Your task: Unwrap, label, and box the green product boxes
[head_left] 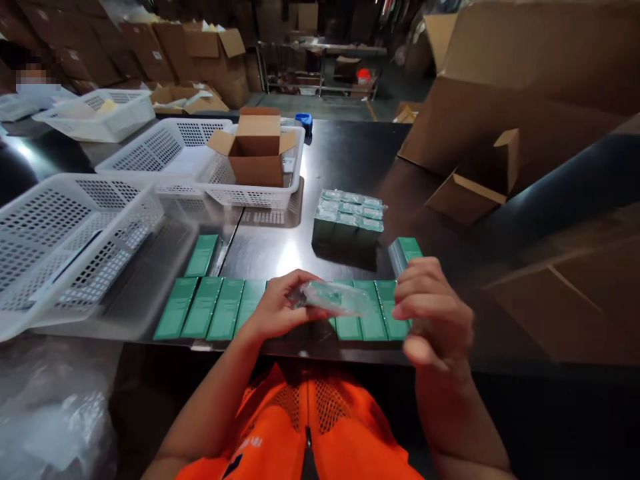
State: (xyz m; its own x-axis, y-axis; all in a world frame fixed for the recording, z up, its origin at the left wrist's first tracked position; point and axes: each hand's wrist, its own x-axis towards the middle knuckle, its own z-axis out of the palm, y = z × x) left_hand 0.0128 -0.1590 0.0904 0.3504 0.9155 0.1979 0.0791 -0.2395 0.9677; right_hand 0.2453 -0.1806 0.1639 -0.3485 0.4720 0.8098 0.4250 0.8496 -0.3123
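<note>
My left hand [280,303] grips a small green box in clear plastic wrap [335,297], with the wrap reaching out to the right. Off to the right, my right hand [437,317] is raised, its fingers half curled and its thumb apart from them. I see nothing between them. Beneath both hands runs a row of flat green boxes [225,310] along the table's near edge, partly hidden by my left hand. One more green box [203,255] lies behind the row's left end. Another green box [410,248] stands just behind my right hand.
A block of stacked, wrapped green boxes [347,223] stands mid-table. White perforated baskets [120,193] line the left, one holding an open small carton [257,160]. A large cardboard box [520,87] is at the right. A blue tape roll [303,122] sits at the far edge.
</note>
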